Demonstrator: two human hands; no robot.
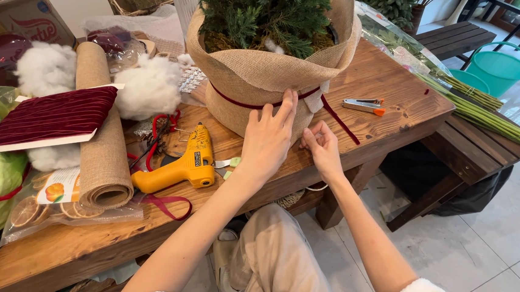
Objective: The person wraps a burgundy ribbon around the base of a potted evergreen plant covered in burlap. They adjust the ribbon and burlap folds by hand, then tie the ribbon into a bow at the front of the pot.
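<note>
A burlap-wrapped pot [249,79] with a small evergreen [268,5] stands on the wooden table [392,112]. A dark red velvet ribbon [235,103] runs around the burlap, and its loose end [341,122] hangs down to the right. My left hand [268,136] lies flat against the burlap, fingertips on the ribbon. My right hand [321,148] is beside it, fingers pinched together just below the wrap, near the ribbon's end; whether it pinches anything is unclear.
A yellow glue gun [179,164] lies left of my hands. A burlap roll [100,133], a card of red velvet ribbon [50,118], cotton wads [146,87], dried orange slices [50,203] and a grey-orange stapler [362,105] are on the table. Green stems [490,118] and a teal bucket [501,65] sit right.
</note>
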